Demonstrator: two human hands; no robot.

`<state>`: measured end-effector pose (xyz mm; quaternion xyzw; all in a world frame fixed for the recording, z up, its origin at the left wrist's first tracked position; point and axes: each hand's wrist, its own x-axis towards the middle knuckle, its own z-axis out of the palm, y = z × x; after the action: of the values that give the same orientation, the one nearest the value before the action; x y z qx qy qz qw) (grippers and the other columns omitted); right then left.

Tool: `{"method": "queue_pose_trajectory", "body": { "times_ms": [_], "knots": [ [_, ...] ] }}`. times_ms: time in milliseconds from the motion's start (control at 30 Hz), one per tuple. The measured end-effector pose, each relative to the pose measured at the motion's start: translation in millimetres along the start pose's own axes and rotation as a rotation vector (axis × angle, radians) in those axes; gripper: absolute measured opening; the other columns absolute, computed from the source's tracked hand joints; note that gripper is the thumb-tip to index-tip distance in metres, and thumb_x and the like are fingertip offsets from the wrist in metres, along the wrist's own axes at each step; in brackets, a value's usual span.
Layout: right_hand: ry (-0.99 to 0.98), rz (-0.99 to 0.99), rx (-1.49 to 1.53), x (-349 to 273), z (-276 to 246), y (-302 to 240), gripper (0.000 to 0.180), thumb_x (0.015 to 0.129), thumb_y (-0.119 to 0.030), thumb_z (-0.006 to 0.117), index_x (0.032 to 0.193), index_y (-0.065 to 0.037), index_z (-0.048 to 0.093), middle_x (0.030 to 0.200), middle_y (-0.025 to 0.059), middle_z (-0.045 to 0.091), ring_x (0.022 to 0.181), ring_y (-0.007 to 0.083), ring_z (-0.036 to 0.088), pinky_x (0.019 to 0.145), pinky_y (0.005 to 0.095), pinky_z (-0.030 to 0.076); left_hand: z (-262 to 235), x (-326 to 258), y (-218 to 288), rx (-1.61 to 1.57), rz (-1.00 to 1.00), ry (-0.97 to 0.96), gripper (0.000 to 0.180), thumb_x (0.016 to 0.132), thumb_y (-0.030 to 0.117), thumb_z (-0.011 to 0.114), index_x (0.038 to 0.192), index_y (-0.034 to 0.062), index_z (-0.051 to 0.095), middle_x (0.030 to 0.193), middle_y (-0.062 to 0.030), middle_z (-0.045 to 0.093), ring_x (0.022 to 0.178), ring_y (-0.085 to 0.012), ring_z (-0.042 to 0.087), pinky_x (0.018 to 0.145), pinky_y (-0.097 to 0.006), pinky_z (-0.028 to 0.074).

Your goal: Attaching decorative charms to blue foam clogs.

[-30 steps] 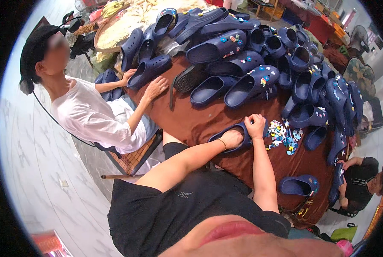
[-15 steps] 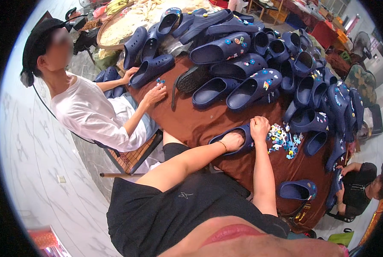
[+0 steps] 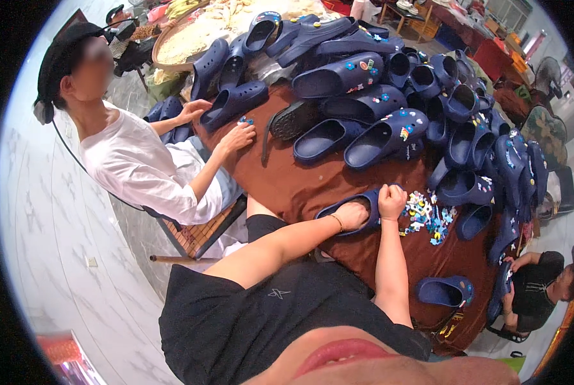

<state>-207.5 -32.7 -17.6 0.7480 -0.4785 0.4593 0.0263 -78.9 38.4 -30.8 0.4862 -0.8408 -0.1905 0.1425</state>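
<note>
A navy clog (image 3: 373,206) lies in front of me on the brown cloth. My left hand (image 3: 351,215) reaches into its foot opening and grips it from inside, with the fingertips hidden under the upper. At the toe end, my right hand (image 3: 393,202) is closed in a pinch against the clog's upper; whatever it pinches is hidden. Just right of that hand is a loose pile of small white, blue and yellow shoe charms (image 3: 428,218).
Navy clogs (image 3: 376,138), several with charms, are heaped across the back and right. A single clog (image 3: 444,292) sits near right. At left, a person in white (image 3: 139,160) handles a clog (image 3: 235,102); a person in black (image 3: 540,282) sits at right. A black sandal (image 3: 293,120) lies beyond.
My right hand has turned slightly at the clog's toe, its fist rolling upward. The left stays inside the clog. The whole view has shifted a little.
</note>
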Motion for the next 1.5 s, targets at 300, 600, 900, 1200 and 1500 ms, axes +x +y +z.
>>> {"method": "queue_pose_trajectory", "body": {
  "times_ms": [300,600,900,1200,1500],
  "knots": [
    [-0.152,0.010,0.092,3,-11,3,0.014,0.071,-0.009,0.058,0.063,-0.005,0.047,0.070,0.0108,0.050,0.071,0.0294,0.048,0.061,0.0409,0.036,0,-2,-3,-0.026,0.015,0.046,0.024,0.073,0.023,0.052,0.066,0.0026,0.061,0.071,-0.0180,0.061,0.070,-0.0323,0.060,0.069,-0.041,0.048],
    [-0.032,0.002,-0.440,-14,-38,70,0.024,0.076,-0.019,0.055,0.056,-0.006,0.051,0.061,0.0108,0.052,0.060,0.0303,0.051,0.053,0.0426,0.039,1,2,-5,-0.027,0.025,0.022,0.024,0.073,0.023,0.052,0.067,0.0011,0.061,0.073,-0.0187,0.061,0.072,-0.0329,0.060,0.069,-0.042,0.048],
    [-0.049,0.490,-0.194,-49,-29,15,0.045,0.081,-0.038,0.057,0.102,0.000,0.049,0.097,0.0199,0.051,0.089,0.0348,0.049,0.079,0.0424,0.040,-2,1,-2,-0.020,0.025,0.010,0.024,0.073,0.023,0.053,0.068,0.0011,0.061,0.073,-0.0192,0.061,0.072,-0.0334,0.060,0.069,-0.042,0.048],
    [-0.012,0.466,-0.155,-67,-30,7,0.027,0.081,-0.014,0.051,0.104,0.001,0.048,0.097,0.0219,0.049,0.091,0.0356,0.048,0.081,0.0401,0.040,12,-13,-3,-0.002,0.007,0.028,0.021,0.071,0.021,0.051,0.064,0.0031,0.060,0.073,-0.0183,0.061,0.071,-0.0326,0.060,0.068,-0.041,0.047],
    [0.238,0.897,0.339,-92,-21,83,0.019,0.085,-0.022,0.050,0.081,-0.004,0.053,0.064,0.0025,0.051,0.051,0.0128,0.046,0.045,0.0271,0.038,9,15,-2,0.210,0.020,-0.005,0.014,0.070,0.012,0.049,0.064,0.0042,0.059,0.070,-0.0156,0.060,0.064,-0.0302,0.060,0.059,-0.040,0.050]
  ]
}}
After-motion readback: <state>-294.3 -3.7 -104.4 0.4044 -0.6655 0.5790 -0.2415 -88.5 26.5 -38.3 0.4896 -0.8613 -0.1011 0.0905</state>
